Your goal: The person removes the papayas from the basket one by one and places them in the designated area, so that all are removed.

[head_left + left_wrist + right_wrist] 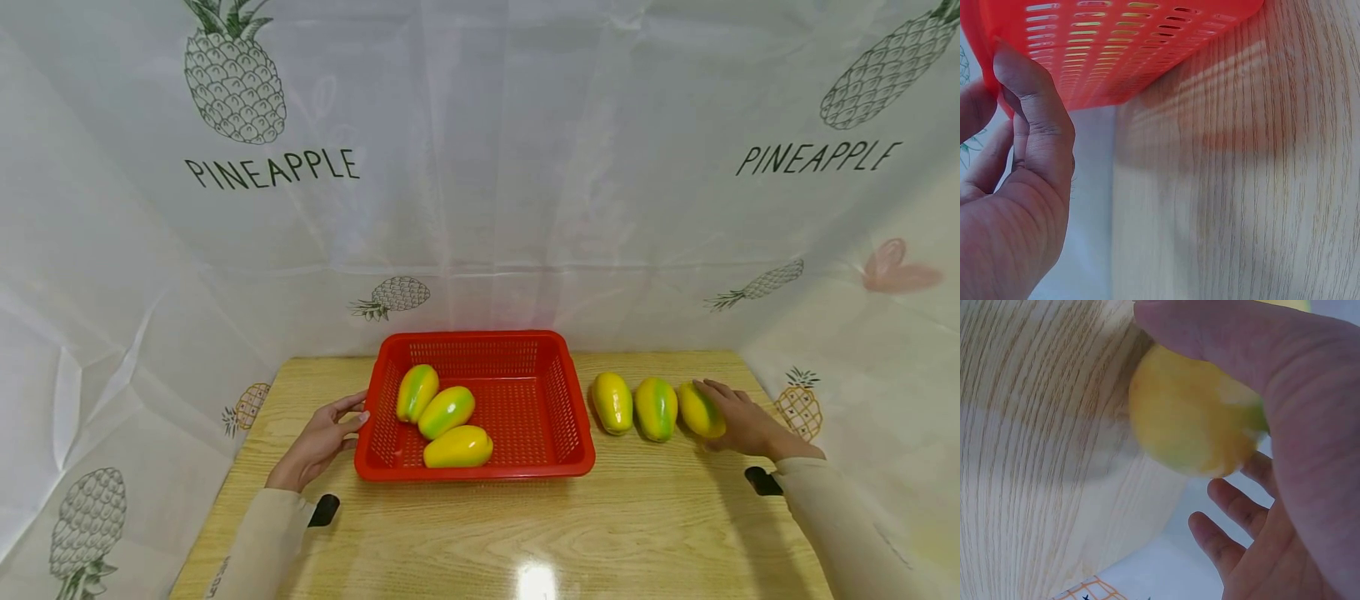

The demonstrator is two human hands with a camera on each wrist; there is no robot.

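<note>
Yellow-green fruit (702, 412) in the right hand (744, 427), at the far right of a row of three.
It lies on the wooden table (450, 537), with thumb and fingers grasping it from either side; two loose fruits (656, 409) sit between it and the red basket (536, 417). Well apart from it, the left hand (322, 440) pinches the basket's left rim, near three fruits inside (458, 447).
</note>
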